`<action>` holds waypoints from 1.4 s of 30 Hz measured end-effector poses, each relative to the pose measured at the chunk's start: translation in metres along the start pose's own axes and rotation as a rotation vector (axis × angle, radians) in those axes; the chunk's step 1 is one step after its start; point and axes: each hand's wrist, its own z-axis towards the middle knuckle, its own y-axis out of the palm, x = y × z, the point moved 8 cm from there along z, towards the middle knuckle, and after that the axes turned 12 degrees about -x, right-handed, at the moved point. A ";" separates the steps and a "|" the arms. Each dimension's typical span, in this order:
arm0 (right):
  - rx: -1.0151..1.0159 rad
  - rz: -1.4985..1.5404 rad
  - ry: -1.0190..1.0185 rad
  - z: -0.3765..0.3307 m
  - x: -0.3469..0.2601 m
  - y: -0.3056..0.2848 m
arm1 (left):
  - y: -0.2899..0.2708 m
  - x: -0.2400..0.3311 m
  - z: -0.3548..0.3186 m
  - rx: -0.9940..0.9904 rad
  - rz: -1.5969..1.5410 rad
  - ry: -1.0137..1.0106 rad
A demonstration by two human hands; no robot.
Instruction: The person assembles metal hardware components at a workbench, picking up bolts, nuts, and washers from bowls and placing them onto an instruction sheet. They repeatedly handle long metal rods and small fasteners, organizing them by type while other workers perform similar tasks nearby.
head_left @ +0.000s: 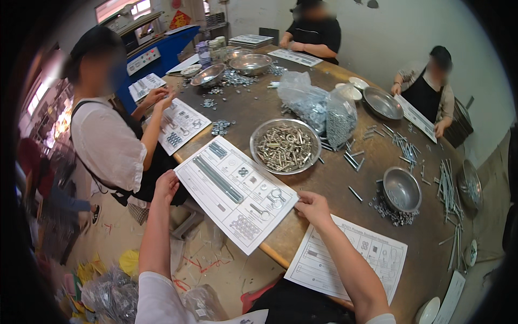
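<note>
A white printed card (216,189) is held out over the table's front edge, tilted. Its face shows long threaded rods, nuts, washers and eye bolts; whether all of them are real parts or printed pictures I cannot tell. My left hand (167,184) pinches its left edge, and my right hand (314,208) grips the corner at its right. Beneath my right forearm a second white printed sheet (345,259) lies on the table, partly covered by the arm. Just beyond the held card stands a steel bowl (257,141) full of small metal fasteners.
On the brown table (334,189) are clear plastic bags (341,120) of hardware, a smaller steel bowl (402,190) with washers around it, and long bolts (448,189) at the right. Co-workers handle cards at the left (110,124), back (314,32) and right (429,89).
</note>
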 end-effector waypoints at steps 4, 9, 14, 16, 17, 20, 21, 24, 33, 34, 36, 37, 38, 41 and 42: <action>-0.018 -0.154 -0.130 -0.015 -0.007 -0.017 | 0.005 0.008 0.003 -0.142 0.124 0.093; 0.590 -0.981 -0.272 -0.147 -0.033 -0.127 | 0.183 0.025 -0.157 -0.300 0.602 0.432; 0.830 -1.261 0.010 -0.254 0.039 -0.234 | 0.362 -0.102 -0.306 -0.835 0.982 0.397; 0.829 -1.240 0.028 -0.294 0.055 -0.245 | 0.386 -0.143 -0.323 -0.894 1.129 0.552; 0.823 -1.226 0.032 -0.310 0.060 -0.250 | 0.394 -0.160 -0.327 -0.977 1.142 0.588; 0.857 -1.141 0.192 -0.356 0.077 -0.264 | 0.410 -0.186 -0.328 -1.088 1.065 0.435; 0.811 -1.098 0.223 -0.367 0.075 -0.273 | 0.419 -0.189 -0.335 -1.117 1.090 0.471; 0.762 -0.972 0.273 -0.393 0.069 -0.310 | 0.431 -0.191 -0.345 -1.165 1.062 0.384; 1.195 -0.959 0.742 -0.470 0.120 -0.569 | 0.458 -0.179 -0.345 -1.067 1.058 0.495; 1.174 -0.927 0.776 -0.469 0.127 -0.581 | 0.464 -0.172 -0.352 -1.061 1.062 0.513; 1.167 -0.898 0.810 -0.466 0.135 -0.601 | 0.473 -0.170 -0.355 -1.035 1.011 0.534; 1.161 -0.883 0.830 -0.464 0.139 -0.608 | 0.475 -0.172 -0.355 -1.029 1.015 0.525; 1.118 -0.819 0.854 -0.462 0.145 -0.617 | 0.477 -0.172 -0.355 -1.025 1.018 0.518; 1.113 -0.499 0.804 -0.440 0.132 -0.621 | 0.489 -0.167 -0.367 -1.022 1.008 0.381; 1.143 -0.519 0.831 -0.433 0.128 -0.620 | 0.494 -0.171 -0.369 -1.032 0.990 0.306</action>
